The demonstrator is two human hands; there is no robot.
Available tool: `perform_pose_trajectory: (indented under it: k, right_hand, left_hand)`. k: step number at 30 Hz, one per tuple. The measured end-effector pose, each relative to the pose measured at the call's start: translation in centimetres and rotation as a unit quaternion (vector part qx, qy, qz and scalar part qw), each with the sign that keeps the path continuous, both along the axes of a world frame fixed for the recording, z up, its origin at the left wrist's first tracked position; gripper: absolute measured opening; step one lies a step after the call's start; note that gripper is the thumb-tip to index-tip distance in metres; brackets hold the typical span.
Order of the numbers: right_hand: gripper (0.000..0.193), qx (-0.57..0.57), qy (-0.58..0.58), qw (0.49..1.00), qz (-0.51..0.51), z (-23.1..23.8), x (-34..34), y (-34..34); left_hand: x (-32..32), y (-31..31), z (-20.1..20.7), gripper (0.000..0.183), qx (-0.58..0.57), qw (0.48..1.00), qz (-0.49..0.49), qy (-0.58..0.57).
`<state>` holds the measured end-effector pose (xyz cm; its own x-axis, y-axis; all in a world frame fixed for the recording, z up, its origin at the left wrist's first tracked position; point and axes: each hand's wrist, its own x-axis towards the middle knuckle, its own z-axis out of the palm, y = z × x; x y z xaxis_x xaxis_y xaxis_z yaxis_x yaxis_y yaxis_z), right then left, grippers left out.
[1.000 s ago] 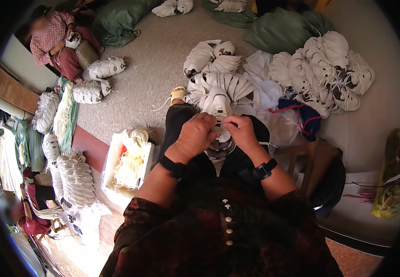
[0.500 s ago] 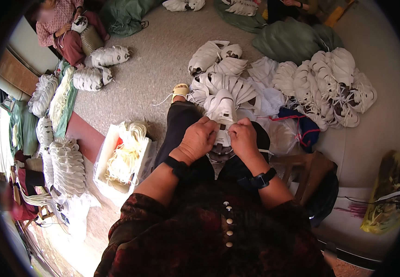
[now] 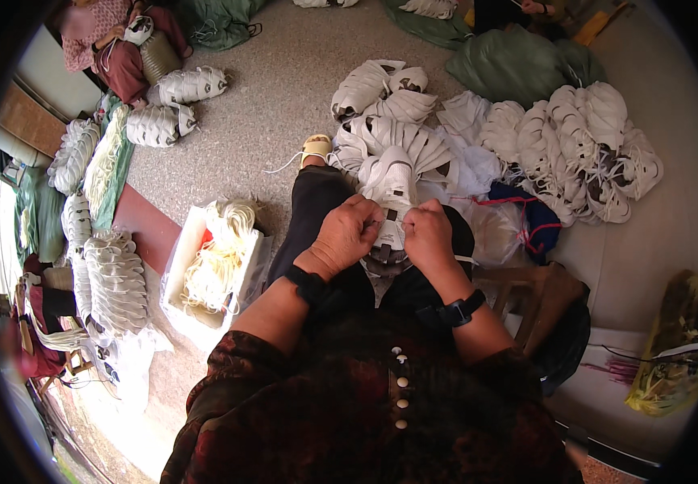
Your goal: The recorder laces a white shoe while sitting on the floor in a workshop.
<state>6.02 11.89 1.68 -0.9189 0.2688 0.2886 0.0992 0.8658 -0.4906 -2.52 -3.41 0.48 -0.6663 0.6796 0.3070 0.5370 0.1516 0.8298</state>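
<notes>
A white shoe upper (image 3: 389, 181) with dark patches lies across my lap between my knees, its toe end pointing away from me. My left hand (image 3: 342, 231) is at its left side, fingers curled together in a pinch. On the opposite side my right hand (image 3: 429, 236) is closed in the same way. What the fingertips grip is too small to make out. A row of nested white uppers (image 3: 401, 139) lies on the floor just beyond the one in my lap.
Left of my leg stands a white box (image 3: 178, 278) of pale laces. Heaped white uppers (image 3: 575, 153) and a green sack (image 3: 518, 68) lie to the right. More stacked uppers (image 3: 115, 282) are at the left. A person (image 3: 115, 48) sits at the far left, holding an upper.
My hands have moved slightly apart, the left one outward and upper middle more exposed between them. The view has shifted a little.
</notes>
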Motion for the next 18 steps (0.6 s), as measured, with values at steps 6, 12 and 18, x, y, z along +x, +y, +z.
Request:
perform_pose_trajectory:
  k: [6, 12, 18]
  right_hand:
    - [0.003, 0.009, -0.009, 1.0, -0.019, -0.5, -0.2, -0.1]
    - [0.004, 0.023, 0.008, 0.999, -0.044, -1.1, -0.4, -0.4]
    - [0.007, -0.06, 0.056, 0.995, -0.048, -2.4, -0.6, 0.2]
  left_hand:
    - [0.1, 0.1, -0.1, 0.013, 0.009, 1.0, 0.008, 0.024]
    - [0.1, 0.0, -0.2, 0.013, 0.004, 1.0, 0.0, 0.0]
    - [0.2, 0.0, 0.1, 0.013, -0.004, 1.0, 0.002, -0.013]
